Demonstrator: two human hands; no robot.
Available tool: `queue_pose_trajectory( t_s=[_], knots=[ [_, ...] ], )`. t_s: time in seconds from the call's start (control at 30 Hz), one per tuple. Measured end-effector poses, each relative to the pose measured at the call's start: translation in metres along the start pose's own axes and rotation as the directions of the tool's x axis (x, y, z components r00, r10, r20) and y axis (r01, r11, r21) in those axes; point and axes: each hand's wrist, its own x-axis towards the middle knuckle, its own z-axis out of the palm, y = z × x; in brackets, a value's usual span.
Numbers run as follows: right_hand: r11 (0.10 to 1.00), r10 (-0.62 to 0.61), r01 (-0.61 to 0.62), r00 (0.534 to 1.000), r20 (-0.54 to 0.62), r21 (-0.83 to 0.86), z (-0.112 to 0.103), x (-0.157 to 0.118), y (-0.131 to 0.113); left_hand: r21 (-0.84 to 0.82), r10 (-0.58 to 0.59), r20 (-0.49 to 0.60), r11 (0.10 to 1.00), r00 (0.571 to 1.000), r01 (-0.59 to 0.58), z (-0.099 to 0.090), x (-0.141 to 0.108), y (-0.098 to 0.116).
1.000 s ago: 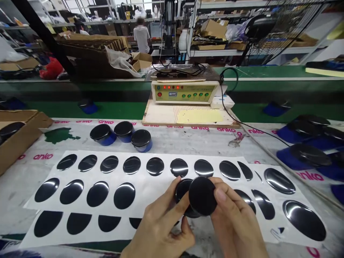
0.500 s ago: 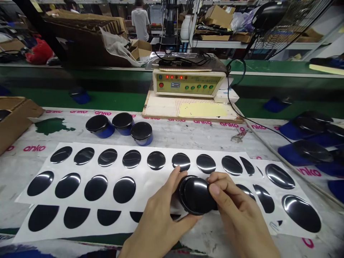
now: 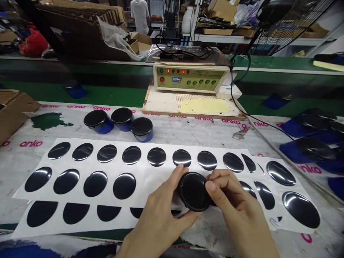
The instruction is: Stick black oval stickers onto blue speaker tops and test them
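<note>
My left hand [image 3: 163, 208] is wrapped round a round black-topped piece [image 3: 195, 190], thumb at its lower edge and fingers at the far side. The flat top faces up toward me, and its lower part is hidden by my hand. My right hand [image 3: 231, 197] pinches at the right edge of that top, where a round black sticker lies within the rim; the fingertips partly hide its edge. Under both hands spreads a white sticker sheet [image 3: 153, 179] with rows of glossy black round stickers [image 3: 124, 186]. Some show only as part circles where sheets overlap.
Beyond the sheet stand three black-topped blue containers [image 3: 142, 129]. More blue containers [image 3: 309, 152] crowd the right side. A control box [image 3: 192, 79] with lit lamps sits on a board, its cable [image 3: 264, 125] trailing right. A cardboard box [image 3: 16, 114] is at left; a person [image 3: 139, 16] stands far back.
The black sticker, earlier tilted and offset over the piece's top, now lies level within its rim. My right fingers have moved slightly left along with it.
</note>
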Motion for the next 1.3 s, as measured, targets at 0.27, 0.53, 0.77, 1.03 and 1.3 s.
queue_pose_trajectory(
  t_s=[0.27, 0.53, 0.77, 1.03, 1.3],
  knots=[
    [0.987, -0.078, 0.069, 0.995, -0.057, -0.142, 0.003, -0.006, -0.007, -0.039, -0.031, 0.001, 0.999, 1.000, 0.031, -0.001, 0.001, 0.002],
    [0.988, -0.055, 0.042, 0.995, -0.078, -0.150, 0.009, -0.005, -0.013, -0.040, -0.016, 0.007, 0.999, 1.000, 0.016, 0.000, 0.001, 0.001],
    [0.979, -0.064, 0.056, 0.997, -0.034, -0.196, 0.007, -0.004, -0.016, 0.038, 0.079, -0.021, 0.996, 0.997, -0.078, 0.001, 0.001, -0.001],
    [0.822, -0.104, 0.163, 0.985, 0.137, -0.545, -0.024, 0.012, -0.016, 0.420, 0.373, 0.049, 0.834, 0.927, -0.358, 0.003, 0.000, -0.001],
    [0.744, -0.064, 0.414, 0.826, 0.560, -0.525, -0.062, 0.024, 0.010, 0.483, 0.447, 0.022, 0.778, 0.894, -0.401, -0.048, 0.027, 0.028]
  ],
)
